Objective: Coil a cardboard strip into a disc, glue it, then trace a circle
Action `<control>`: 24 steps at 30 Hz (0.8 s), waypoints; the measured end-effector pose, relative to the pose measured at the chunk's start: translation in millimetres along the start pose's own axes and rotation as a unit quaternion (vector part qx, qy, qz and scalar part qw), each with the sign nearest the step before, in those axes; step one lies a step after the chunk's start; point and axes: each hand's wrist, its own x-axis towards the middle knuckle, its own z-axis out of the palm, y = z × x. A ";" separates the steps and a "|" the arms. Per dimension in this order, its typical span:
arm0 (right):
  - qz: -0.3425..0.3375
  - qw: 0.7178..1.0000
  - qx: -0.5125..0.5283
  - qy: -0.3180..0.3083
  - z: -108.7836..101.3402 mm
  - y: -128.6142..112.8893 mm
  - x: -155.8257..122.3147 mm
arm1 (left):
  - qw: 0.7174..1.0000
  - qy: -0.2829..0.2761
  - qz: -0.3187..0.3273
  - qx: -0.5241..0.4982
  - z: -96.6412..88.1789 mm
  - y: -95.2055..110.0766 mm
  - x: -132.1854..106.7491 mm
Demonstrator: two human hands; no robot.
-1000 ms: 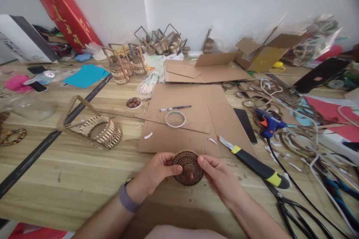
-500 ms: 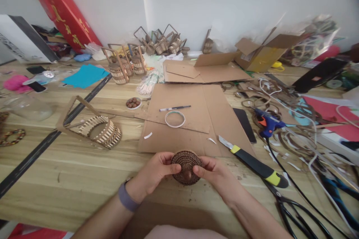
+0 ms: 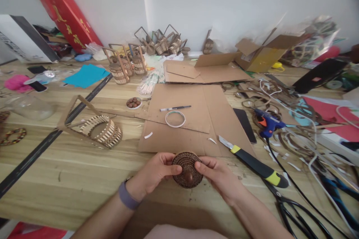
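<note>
Between my two hands is a small round brown woven lid (image 3: 187,161) with a wooden knob at its centre, tilted toward me. My left hand (image 3: 157,171) grips its left edge, thumb on top and fingers behind. The right edge is pinched the same way by my right hand (image 3: 217,174). Just beyond the lid lies a cardboard sheet (image 3: 224,130) carrying a white ring (image 3: 175,119) and a pen (image 3: 175,108). To the left a small slatted basket with a tall handle (image 3: 108,134) rests on its side.
A utility knife (image 3: 258,166) with its blade out and black scissors (image 3: 291,205) lie at the right. Behind them is a blue glue gun (image 3: 269,123) among cords and strips. A dish of brown beads (image 3: 134,102), finished baskets (image 3: 120,73) and a cardboard box (image 3: 260,56) stand farther back.
The lid has shifted very slightly down and to the right, and its knob tips a little more toward me. Both hands keep their hold.
</note>
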 end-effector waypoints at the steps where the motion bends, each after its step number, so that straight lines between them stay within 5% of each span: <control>1: 0.001 1.000 0.000 0.000 -0.1 0.4 0.2 | 1.000 -0.001 0.000 -0.001 0.4 0.2 0.0; 24: -0.003 0.999 -0.017 0.051 -5.0 3.1 6.7 | 1.000 0.006 0.002 -0.012 0.3 -2.2 2.0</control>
